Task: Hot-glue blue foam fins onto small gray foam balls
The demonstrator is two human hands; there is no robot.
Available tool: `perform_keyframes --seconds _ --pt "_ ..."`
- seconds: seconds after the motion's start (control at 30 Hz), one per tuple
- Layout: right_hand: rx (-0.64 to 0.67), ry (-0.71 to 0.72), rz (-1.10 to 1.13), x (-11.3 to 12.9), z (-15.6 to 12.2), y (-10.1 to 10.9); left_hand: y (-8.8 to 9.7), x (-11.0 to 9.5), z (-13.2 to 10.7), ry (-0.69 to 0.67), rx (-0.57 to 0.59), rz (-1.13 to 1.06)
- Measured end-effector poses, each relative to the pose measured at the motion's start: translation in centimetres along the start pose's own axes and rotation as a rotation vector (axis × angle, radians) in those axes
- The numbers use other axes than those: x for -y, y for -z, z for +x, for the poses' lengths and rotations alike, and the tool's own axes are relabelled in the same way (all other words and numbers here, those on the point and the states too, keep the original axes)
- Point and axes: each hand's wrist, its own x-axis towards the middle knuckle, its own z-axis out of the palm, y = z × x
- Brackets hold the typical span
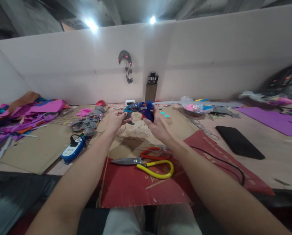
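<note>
My right hand (158, 125) is wrapped round the handle of a blue hot glue gun (149, 107), held level above the table with its nozzle toward the left. A long whitish glue stick (169, 102) sticks out of its back end. In my left hand (117, 120), a small grey felt piece (129, 117) is pinched between fingers and thumb, right at the nozzle. Its exact shape is partly hidden by my fingers. Below both hands, scissors (127, 161) with one red and one yellow handle lie spread on red cardboard (126, 189).
Grey felt pieces with pink dots (87, 121) and a blue-white power strip (73, 149) lie left. A black phone (239, 142) and purple felt sheet (270, 120) lie right. Behind stand a bottle (151, 89) and a bowl of bits (196, 112). A black cable (224, 160) crosses the cardboard.
</note>
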Motion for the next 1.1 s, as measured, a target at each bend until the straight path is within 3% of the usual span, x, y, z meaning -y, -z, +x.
perform_keyframes --seconds 0.33,1.1 --pt "0.019 -0.032 -0.175 -0.24 -0.04 -0.11 -0.19 0.08 -0.14 -0.030 0.037 0.002" --pt "0.019 -0.001 -0.254 -0.09 -0.17 -0.04 -0.64 -0.30 -0.61 -0.045 0.017 0.040"
